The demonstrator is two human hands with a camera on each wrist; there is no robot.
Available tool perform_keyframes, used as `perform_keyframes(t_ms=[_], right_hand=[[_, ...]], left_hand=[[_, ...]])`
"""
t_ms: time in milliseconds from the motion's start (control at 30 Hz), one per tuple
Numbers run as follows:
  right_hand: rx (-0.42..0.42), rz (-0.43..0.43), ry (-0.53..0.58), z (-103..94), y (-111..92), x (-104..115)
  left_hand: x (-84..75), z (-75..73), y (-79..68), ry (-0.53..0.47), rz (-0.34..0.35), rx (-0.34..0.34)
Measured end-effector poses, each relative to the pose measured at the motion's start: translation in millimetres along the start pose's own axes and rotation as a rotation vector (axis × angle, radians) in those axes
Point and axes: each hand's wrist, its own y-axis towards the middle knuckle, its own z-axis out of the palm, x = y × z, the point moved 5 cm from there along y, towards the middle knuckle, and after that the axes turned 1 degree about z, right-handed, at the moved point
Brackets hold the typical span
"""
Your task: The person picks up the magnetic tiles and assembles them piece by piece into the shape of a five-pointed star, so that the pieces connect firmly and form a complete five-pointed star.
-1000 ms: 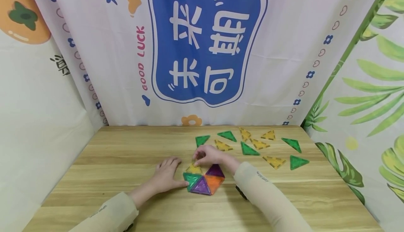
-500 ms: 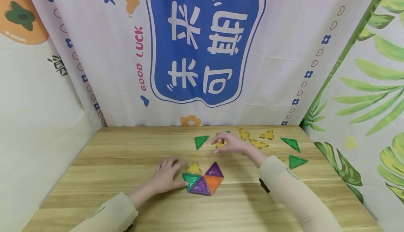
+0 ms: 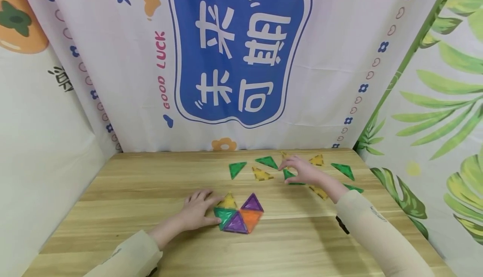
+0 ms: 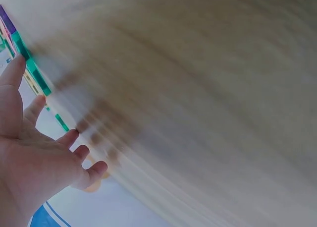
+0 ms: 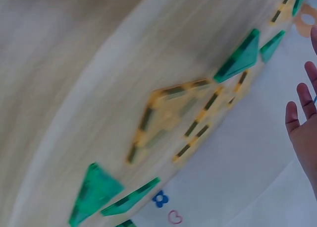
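Note:
Translucent triangular magnetic tiles make a cluster near the table's middle: yellow (image 3: 228, 202), green (image 3: 224, 216), purple (image 3: 237, 223), orange (image 3: 250, 218) and a second purple tile (image 3: 253, 203). A gap separates the yellow tile from the upper purple one. My left hand (image 3: 198, 210) rests at the cluster's left side, its thumb at the green tile and its fingers spread by the yellow one; they show spread in the left wrist view too. Holding nothing, my right hand (image 3: 302, 171) hovers over a loose green tile (image 3: 289, 176), which it partly hides.
Other loose triangles lie along the back right of the wooden table (image 3: 143, 185), including a green tile (image 3: 237, 169), a yellow tile (image 3: 262, 174) and a green tile (image 3: 342, 170). A printed cloth (image 3: 332, 101) hangs behind the table's back edge.
My right hand has left the yellow tile in the cluster and moved right and back, over the loose tiles. The left hand has stayed beside the cluster. The view has shifted slightly.

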Motion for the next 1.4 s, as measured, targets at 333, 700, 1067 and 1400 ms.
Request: perform_keyframes(t_ms=[333, 700, 1067, 1400], right_hand=[[0.011, 0.105, -0.083, 16.8, -26.1, -32.4], [0.006, 0.093, -0.103, 29.4, -36.9, -45.7], [0.041, 0.039, -0.045, 31.3, -41.1, -35.5], [0.065, -0.024, 0.006, 31.4, -45.6, -18.2]], left_hand=[[8.1, -5.8, -8.6, 0.0, -0.004, 0.013], [20.0, -14.5, -19.9, -0.044, 0.034, 0.049], [34.4, -22.3, -21.3, -0.081, 0.032, 0.108], [37.8, -31.2, -4.7, -0.074, 0.071, 0.066]])
